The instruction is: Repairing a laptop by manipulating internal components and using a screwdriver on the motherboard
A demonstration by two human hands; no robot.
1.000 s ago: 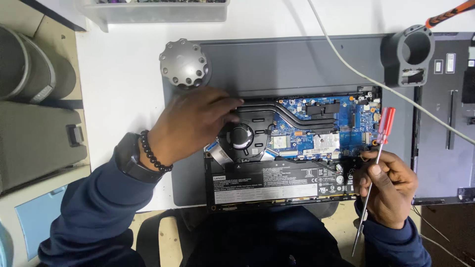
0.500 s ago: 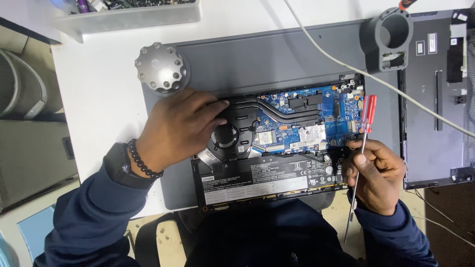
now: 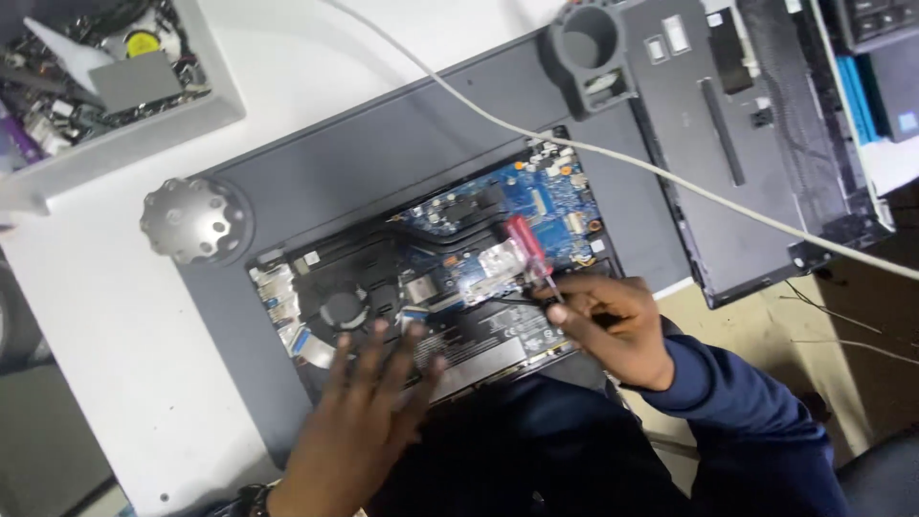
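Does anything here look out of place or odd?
A white cable trails loose right across the opened laptop, passing above its exposed circuit board, close to where the right hand holds the red screwdriver.

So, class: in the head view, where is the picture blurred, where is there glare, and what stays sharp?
Head view: the left hand is smeared by motion blur; the red-handled screwdriver in the right hand is softly blurred; glare whitens a metal patch on the laptop's board; the white cable and round metal knob look fairly sharp.
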